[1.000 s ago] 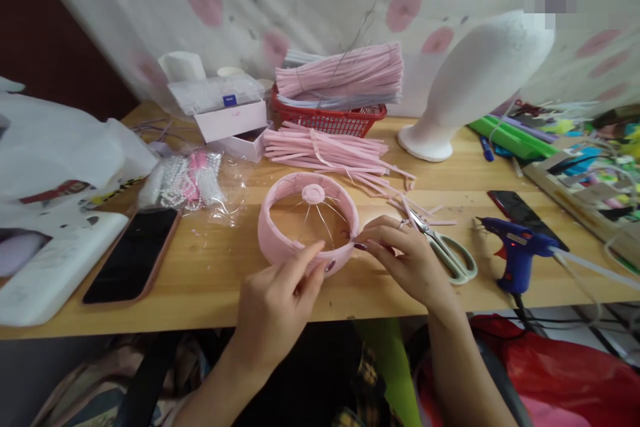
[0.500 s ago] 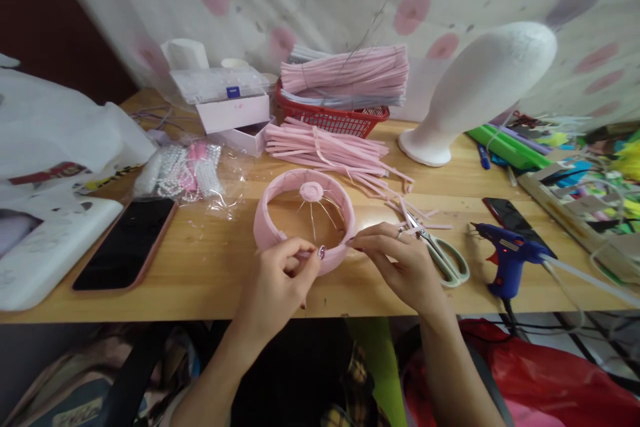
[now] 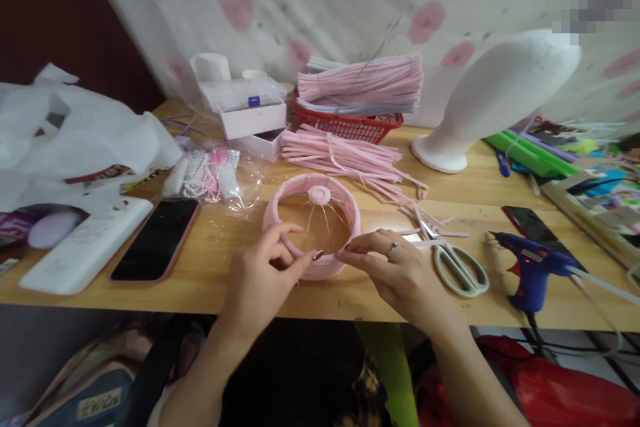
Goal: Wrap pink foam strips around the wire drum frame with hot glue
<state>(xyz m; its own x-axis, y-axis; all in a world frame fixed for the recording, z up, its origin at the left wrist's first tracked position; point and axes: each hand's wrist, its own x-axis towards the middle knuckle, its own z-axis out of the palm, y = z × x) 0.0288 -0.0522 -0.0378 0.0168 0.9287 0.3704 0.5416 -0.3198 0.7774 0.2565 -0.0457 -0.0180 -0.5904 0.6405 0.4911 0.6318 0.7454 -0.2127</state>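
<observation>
A pink wrapped ring frame (image 3: 345,199) with thin wire spokes and a small pink hub lies on the wooden table (image 3: 220,267) right in front of me. My left hand (image 3: 260,280) pinches its near rim with thumb and fingertips. From the right, my right hand (image 3: 400,270) pinches the same near rim, its fingers pressed together; a ring is on one finger. The two hands almost meet at the front of the frame.
Scissors (image 3: 457,267) and a blue glue gun (image 3: 530,267) lie to the right. Pink strips (image 3: 345,153), a red basket (image 3: 350,125) and a white foam head (image 3: 495,97) stand behind. A black phone (image 3: 157,240), a bead bag (image 3: 210,173) and white bags (image 3: 75,140) lie left.
The view has shifted right and up. My left hand slid from the outside of the frame's wall to pinch its near rim; my right hand stays at the rim.
</observation>
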